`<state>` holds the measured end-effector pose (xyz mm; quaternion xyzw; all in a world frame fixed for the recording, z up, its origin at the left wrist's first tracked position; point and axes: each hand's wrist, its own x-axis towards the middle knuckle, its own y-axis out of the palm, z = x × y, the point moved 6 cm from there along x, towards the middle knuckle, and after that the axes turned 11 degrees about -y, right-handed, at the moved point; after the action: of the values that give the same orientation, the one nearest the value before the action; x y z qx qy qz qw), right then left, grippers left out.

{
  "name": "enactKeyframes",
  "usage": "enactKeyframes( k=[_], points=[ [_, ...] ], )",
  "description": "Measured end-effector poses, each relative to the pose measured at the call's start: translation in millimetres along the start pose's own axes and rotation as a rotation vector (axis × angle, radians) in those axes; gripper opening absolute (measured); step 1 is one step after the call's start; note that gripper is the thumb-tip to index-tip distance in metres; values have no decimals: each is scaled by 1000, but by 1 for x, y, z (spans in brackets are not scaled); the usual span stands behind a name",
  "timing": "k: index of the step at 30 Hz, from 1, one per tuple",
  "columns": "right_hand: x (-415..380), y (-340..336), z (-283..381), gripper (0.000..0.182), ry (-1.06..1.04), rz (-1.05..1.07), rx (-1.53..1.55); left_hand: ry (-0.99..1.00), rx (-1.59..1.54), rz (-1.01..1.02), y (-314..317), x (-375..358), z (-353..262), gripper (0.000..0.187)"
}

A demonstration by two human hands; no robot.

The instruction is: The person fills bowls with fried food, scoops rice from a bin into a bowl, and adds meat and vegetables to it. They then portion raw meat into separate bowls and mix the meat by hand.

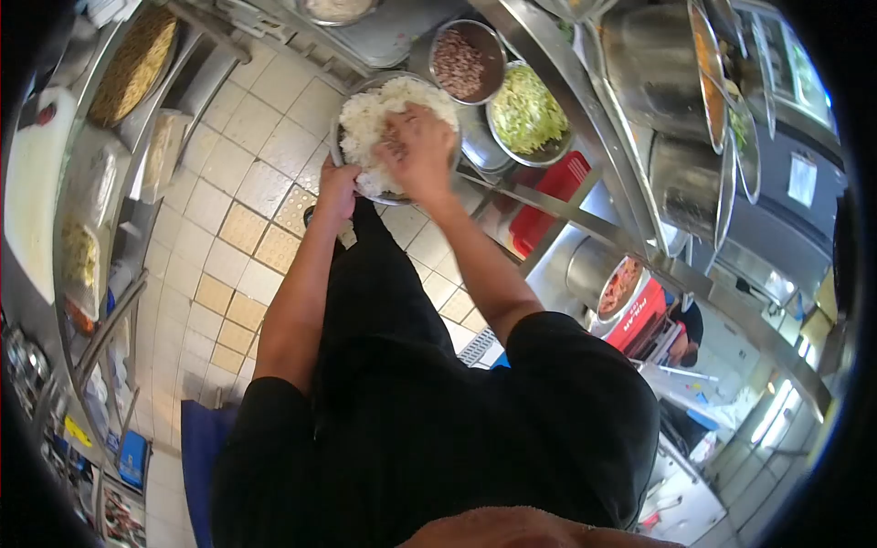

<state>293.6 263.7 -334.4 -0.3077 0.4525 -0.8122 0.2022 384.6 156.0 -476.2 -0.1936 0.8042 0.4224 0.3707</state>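
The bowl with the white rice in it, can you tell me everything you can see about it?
The rice bowl is round, shiny metal, probably steel, heaped with white cooked rice. It is held out over the tiled floor, beside a metal counter. The left hand grips its near rim, and the right hand presses down into the rice, hiding part of it. A bowl of shredded greens sits close by.

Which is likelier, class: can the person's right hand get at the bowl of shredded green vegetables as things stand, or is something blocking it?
Probably yes. The right hand is in the rice bowl, and the bowl of shredded green vegetables sits uncovered just beside it, nothing between. The left hand only grips the rice bowl's rim.
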Motion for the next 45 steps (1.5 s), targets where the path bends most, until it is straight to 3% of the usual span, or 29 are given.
enactKeyframes(
  k=[1, 4, 7, 9, 10, 11, 14, 18, 21, 24, 27, 28, 31, 34, 36, 38, 41, 42, 45],
  points=[
    [1, -4, 16, 45, 67, 14, -130, -9, 12, 6, 1, -2, 0, 54],
    [-1, -10, 19, 47, 39, 118, -5, -15, -5, -30, -2, -13, -4, 52],
    [-13, -36, -25, 46, 9, -56, 276, -67, -22, -123, -2, -22, -2, 51],
    [-30, -49, -109, 43, 276, -250, 412, -62, -51, -99, 1, -20, 0, 50],
    [-40, -60, -156, 54, 492, -286, 267, -56, -64, -89, 1, -18, 0, 50],
    [-39, -67, -184, 62, 664, -127, 34, -45, -55, -71, 0, -15, 1, 50],
    [-58, -54, -261, 82, 800, 79, -184, -32, -28, -47, -5, -5, 7, 50],
    [-88, -18, -304, 69, 598, -22, -304, -74, 22, -74, -15, 2, 14, 52],
    [-83, -28, -301, 51, 603, -81, -238, -76, -13, -78, -10, -8, 18, 54],
    [-85, -56, -303, 41, 456, -190, -380, -62, -24, -67, -10, -13, 21, 55],
    [-74, -92, -267, 38, 430, -327, -351, -67, -31, -35, -9, -15, 23, 56],
    [-79, -92, -277, 39, 365, -259, -432, -71, -37, -23, -8, -16, 24, 57],
    [-86, -96, -287, 38, 515, -323, -224, -49, 12, -20, 1, -25, 17, 57],
    [-93, -99, -298, 39, 599, -391, -207, -78, 23, -54, 0, -22, 23, 57],
    [-103, -101, -310, 38, 684, -486, -2, -59, -1, -33, 0, -19, 26, 57],
    [-109, -88, -323, 36, 658, -874, 950, -56, -13, -24, -1, -14, 30, 57],
    [-100, -96, -263, 35, 819, -761, 1336, -65, -11, -32, -7, -3, 39, 55],
    [-95, -100, -238, 36, 908, -812, 1340, -59, -8, -30, -8, 2, 41, 54],
    [-89, -98, -169, 34, 807, -566, 1220, -76, -4, -35, -2, -1, 39, 54]
  ],
)
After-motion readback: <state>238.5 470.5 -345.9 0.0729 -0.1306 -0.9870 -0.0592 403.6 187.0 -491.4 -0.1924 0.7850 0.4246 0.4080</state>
